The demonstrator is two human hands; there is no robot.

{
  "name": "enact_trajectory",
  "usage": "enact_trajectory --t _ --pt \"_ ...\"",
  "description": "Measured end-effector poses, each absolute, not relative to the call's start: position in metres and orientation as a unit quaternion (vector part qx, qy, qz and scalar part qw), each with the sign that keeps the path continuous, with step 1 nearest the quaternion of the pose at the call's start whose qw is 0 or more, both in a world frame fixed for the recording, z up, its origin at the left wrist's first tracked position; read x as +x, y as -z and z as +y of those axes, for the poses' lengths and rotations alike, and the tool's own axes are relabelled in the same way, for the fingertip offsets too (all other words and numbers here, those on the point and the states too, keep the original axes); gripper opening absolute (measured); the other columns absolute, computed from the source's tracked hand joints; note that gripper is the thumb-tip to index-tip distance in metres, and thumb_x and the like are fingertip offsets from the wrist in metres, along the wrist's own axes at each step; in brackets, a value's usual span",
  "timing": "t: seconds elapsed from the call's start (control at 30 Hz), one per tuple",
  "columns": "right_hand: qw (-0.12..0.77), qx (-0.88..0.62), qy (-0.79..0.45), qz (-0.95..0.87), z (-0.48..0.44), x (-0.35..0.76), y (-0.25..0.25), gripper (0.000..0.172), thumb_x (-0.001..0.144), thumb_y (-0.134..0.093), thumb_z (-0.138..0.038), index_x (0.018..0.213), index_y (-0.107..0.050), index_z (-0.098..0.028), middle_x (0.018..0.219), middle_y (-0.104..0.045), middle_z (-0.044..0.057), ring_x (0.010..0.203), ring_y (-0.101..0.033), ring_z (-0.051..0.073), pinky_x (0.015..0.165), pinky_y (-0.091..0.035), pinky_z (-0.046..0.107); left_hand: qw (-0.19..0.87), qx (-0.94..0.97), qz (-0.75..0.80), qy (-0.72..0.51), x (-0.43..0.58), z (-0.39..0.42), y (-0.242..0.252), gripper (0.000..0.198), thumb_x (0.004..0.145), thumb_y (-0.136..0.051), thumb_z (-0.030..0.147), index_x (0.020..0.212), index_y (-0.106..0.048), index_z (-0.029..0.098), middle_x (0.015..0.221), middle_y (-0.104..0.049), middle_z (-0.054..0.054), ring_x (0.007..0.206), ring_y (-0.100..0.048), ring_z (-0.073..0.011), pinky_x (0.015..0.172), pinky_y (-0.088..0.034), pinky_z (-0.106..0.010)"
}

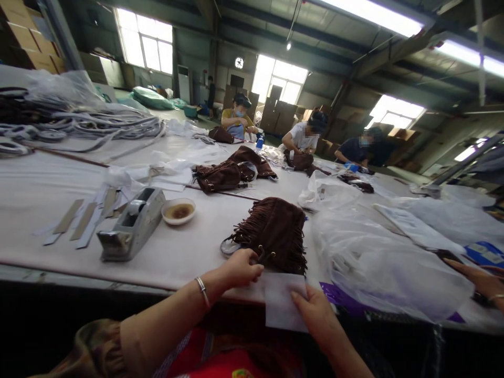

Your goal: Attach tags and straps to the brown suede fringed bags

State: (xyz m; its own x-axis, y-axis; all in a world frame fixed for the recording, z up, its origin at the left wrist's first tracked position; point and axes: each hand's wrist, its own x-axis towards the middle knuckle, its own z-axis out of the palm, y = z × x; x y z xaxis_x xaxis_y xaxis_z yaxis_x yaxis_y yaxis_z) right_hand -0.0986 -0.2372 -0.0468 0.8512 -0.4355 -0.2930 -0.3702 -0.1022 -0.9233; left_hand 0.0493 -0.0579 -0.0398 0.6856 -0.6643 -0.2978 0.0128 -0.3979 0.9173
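A dark brown fringed bag lies on the white-covered table right in front of me. My left hand is closed at its near edge, fingers pinched on the bag's dark strap beside small metal rings. My right hand grips a translucent white sheet between thumb and fingers, at the sheet's right side. The sheet hangs over the table's front edge, just below the bag. Part of a light-coloured loop shows at the bag's left side.
A grey tape dispenser and a white dish of brownish stuff stand left, near card strips. Clear plastic bags heap up on the right, by another person's hand. More brown bags and several people are farther back.
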Motion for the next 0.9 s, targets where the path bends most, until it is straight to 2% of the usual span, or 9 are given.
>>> enact_trajectory --t 0.07,0.13,0.27,0.4,0.57,0.67,0.77,0.9 --pt "0.643 -0.716 0.020 0.271 -0.228 -0.093 0.050 0.038 0.068 -0.072 -0.037 0.097 -0.075 -0.014 0.082 -0.076 0.007 0.074 -0.070 0.028 0.064 -0.054 0.034 0.473 0.804 -0.248 0.260 0.047 -0.055 0.034 0.022 0.079 -0.059 0.029 0.096 -0.061 0.015 0.068 -0.067 -0.004 0.058 -0.062 -0.0177 0.053 -0.042 -0.025" --pt "0.712 -0.650 0.028 0.263 -0.212 -0.082 0.055 0.042 0.069 -0.073 -0.039 0.102 -0.073 -0.014 0.086 -0.076 0.008 0.076 -0.070 0.028 0.067 -0.055 0.036 0.446 0.831 -0.275 0.187 0.042 -0.053 0.028 0.023 0.082 -0.057 0.029 0.100 -0.062 0.015 0.075 -0.069 -0.007 0.063 -0.064 -0.0187 0.057 -0.043 -0.026" --pt "0.831 -0.496 0.070 0.241 -0.183 -0.059 0.068 0.050 0.064 -0.081 -0.036 0.108 -0.071 -0.015 0.096 -0.076 0.010 0.085 -0.071 0.027 0.079 -0.055 0.039 0.399 0.864 -0.284 0.114 0.028 -0.050 0.018 0.022 0.087 -0.052 0.028 0.102 -0.062 0.015 0.084 -0.070 -0.011 0.074 -0.066 -0.0211 0.065 -0.044 -0.028" --pt "0.873 -0.405 0.097 0.256 -0.175 -0.046 0.078 0.048 0.060 -0.086 -0.035 0.102 -0.071 -0.016 0.098 -0.075 0.010 0.084 -0.071 0.026 0.077 -0.056 0.038 0.343 0.884 -0.308 0.079 0.013 -0.047 0.020 0.021 0.092 -0.045 0.026 0.099 -0.062 0.017 0.088 -0.069 -0.010 0.081 -0.066 -0.0229 0.071 -0.045 -0.030" --pt "0.881 -0.368 0.089 0.284 -0.177 -0.036 0.073 0.041 0.059 -0.086 -0.037 0.092 -0.072 -0.017 0.087 -0.075 0.006 0.077 -0.070 0.024 0.072 -0.057 0.036 0.271 0.894 -0.354 0.038 -0.006 -0.044 0.028 0.027 0.094 -0.039 0.024 0.092 -0.065 0.018 0.091 -0.064 -0.011 0.078 -0.062 -0.0228 0.070 -0.046 -0.033" --pt "0.862 -0.407 0.110 0.282 -0.178 -0.033 0.068 0.046 0.054 -0.089 -0.031 0.094 -0.072 -0.015 0.087 -0.075 0.006 0.078 -0.070 0.024 0.073 -0.056 0.036 0.341 0.867 -0.363 0.004 -0.004 -0.038 0.031 0.025 0.093 -0.044 0.028 0.088 -0.066 0.018 0.092 -0.061 -0.010 0.083 -0.060 -0.0211 0.076 -0.046 -0.033" --pt "0.850 -0.428 0.120 0.282 -0.181 -0.034 0.068 0.049 0.053 -0.090 -0.029 0.096 -0.073 -0.014 0.089 -0.076 0.007 0.078 -0.069 0.023 0.076 -0.056 0.035 0.444 0.857 -0.262 0.000 0.014 -0.035 0.038 0.030 0.091 -0.049 0.041 0.083 -0.065 0.017 0.086 -0.062 -0.008 0.083 -0.059 -0.0208 0.077 -0.046 -0.033" --pt "0.848 -0.435 0.113 0.281 -0.184 -0.036 0.075 0.049 0.054 -0.089 -0.030 0.098 -0.074 -0.015 0.090 -0.076 0.006 0.079 -0.069 0.022 0.075 -0.055 0.034 0.540 0.800 -0.121 0.232 0.037 -0.048 0.055 0.050 0.088 -0.045 0.058 0.080 -0.064 0.013 0.069 -0.061 -0.005 0.060 -0.054 -0.0180 0.058 -0.042 -0.030"
